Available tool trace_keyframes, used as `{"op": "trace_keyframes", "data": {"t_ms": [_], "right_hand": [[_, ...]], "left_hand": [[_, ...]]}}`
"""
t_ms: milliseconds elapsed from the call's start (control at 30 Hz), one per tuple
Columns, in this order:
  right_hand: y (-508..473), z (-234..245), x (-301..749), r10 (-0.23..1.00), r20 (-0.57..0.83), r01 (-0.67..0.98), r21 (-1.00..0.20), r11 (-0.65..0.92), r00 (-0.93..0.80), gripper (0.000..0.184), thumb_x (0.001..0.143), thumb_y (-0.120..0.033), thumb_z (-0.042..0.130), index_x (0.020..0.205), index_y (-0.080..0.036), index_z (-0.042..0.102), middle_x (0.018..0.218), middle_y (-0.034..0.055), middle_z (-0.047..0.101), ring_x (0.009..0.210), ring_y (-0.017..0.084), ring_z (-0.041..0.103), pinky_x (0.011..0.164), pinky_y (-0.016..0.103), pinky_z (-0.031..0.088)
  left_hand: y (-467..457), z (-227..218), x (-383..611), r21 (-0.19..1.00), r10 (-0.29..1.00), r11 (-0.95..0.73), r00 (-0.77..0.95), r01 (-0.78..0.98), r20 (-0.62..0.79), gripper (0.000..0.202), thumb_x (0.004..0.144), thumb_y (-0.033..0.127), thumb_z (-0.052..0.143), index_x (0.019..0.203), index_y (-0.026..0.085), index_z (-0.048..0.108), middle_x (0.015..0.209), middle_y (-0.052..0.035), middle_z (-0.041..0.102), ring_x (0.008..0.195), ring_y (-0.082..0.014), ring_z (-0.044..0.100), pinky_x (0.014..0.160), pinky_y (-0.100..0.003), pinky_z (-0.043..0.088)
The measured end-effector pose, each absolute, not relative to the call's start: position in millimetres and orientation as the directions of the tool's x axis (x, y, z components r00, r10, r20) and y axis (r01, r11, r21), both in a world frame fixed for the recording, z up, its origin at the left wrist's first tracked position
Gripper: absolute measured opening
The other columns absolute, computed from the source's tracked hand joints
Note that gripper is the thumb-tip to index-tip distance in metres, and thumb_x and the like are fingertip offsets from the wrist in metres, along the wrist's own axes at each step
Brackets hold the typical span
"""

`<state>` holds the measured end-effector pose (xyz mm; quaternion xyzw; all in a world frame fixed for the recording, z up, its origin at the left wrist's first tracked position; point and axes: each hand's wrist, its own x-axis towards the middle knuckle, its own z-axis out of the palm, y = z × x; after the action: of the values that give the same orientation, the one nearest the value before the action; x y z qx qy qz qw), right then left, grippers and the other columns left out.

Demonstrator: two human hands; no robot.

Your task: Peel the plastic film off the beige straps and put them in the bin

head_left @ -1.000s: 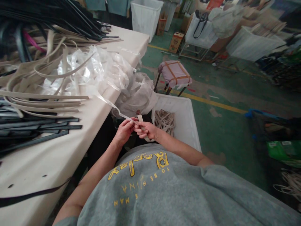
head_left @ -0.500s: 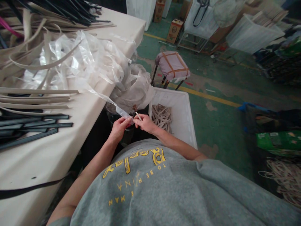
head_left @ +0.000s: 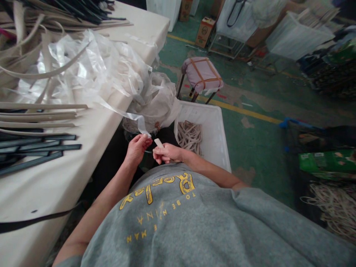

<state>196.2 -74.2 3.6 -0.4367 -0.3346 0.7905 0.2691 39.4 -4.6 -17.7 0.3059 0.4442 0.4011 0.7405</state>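
Observation:
In front of my shirt, my left hand (head_left: 138, 147) pinches the end of a clear plastic strip (head_left: 122, 113). That strip runs back up to a heap of crumpled clear plastic (head_left: 91, 66) on the table. Just to the right, my right hand (head_left: 167, 153) is closed on a pale flat strip end (head_left: 158, 142), which pokes out above the fingers; the rest of it is hidden in the hand. A small gap separates the two hands. Below and beyond them sits a translucent plastic bag (head_left: 157, 100).
The white table (head_left: 91, 148) on my left carries dark straps (head_left: 39, 146) and beige straps (head_left: 41, 116). By my right arm stands a white bin (head_left: 215, 137) with coiled beige strips (head_left: 190, 135). A padded stool (head_left: 204, 74) is behind it. Green packaging (head_left: 325, 163) lies far right.
My hands have come apart; before, they met at the plastic strip. The right hand moved slightly toward my body, the pale strip end now more upright. The plastic strip hangs slacker.

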Motion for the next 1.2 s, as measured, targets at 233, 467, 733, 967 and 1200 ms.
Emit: {"op": "trace_keyframes", "data": {"t_ms": [233,467,733,967,1200], "right_hand": [[-59,2,186,0.729,-0.505,-0.148,-0.766,-0.625,-0.463,0.028,0.098,-0.026,0.050,0.076,-0.012,0.059,0.053,-0.0008,0.063,0.032,0.003,0.032,0.032,0.013,0.032],[-55,2,187,0.689,-0.561,-0.152,-0.714,-0.683,-0.460,0.029,0.099,-0.028,0.050,0.075,-0.013,0.057,0.054,-0.0013,0.062,0.031,0.002,0.030,0.032,0.012,0.033],[-53,4,188,0.629,-0.589,-0.077,-0.696,-0.714,-0.508,0.024,0.098,-0.025,0.047,0.080,-0.012,0.057,0.059,-0.0004,0.063,0.032,0.002,0.032,0.035,0.013,0.036],[-112,59,246,0.939,-0.292,0.273,-0.932,-0.238,-0.181,0.036,0.094,-0.028,0.056,0.127,-0.016,0.056,0.078,0.0007,0.070,0.054,0.009,0.062,0.054,0.019,0.049],[-113,90,234,0.994,-0.086,0.341,-0.938,-0.058,-0.070,0.048,0.099,-0.034,0.047,0.144,-0.017,0.044,0.074,-0.0016,0.065,0.046,0.008,0.057,0.049,0.021,0.047]], "left_hand": [[-7,-20,39,0.808,0.868,0.484,0.299,-0.335,-0.396,0.039,0.058,0.042,0.092,0.074,0.016,0.067,0.073,-0.0021,0.069,0.065,-0.0131,0.065,0.067,-0.025,0.053],[-9,-16,39,0.806,0.854,0.503,0.322,-0.311,-0.408,0.039,0.057,0.042,0.092,0.075,0.016,0.069,0.069,-0.0017,0.067,0.061,-0.0135,0.064,0.058,-0.022,0.051],[-17,-16,38,0.838,0.795,0.520,0.454,-0.166,-0.403,0.036,0.063,0.043,0.090,0.071,0.014,0.071,0.055,-0.0005,0.062,0.045,-0.0099,0.054,0.047,-0.022,0.043],[-21,0,44,0.705,0.835,0.550,0.273,-0.447,-0.478,0.050,0.044,0.042,0.098,0.075,0.013,0.072,0.073,-0.0025,0.071,0.068,-0.0118,0.065,0.073,-0.025,0.053],[-54,42,71,0.675,0.773,0.598,0.535,-0.432,-0.343,0.037,0.062,0.041,0.092,0.076,0.011,0.074,0.069,-0.0044,0.069,0.066,-0.0128,0.064,0.072,-0.025,0.052]]}}
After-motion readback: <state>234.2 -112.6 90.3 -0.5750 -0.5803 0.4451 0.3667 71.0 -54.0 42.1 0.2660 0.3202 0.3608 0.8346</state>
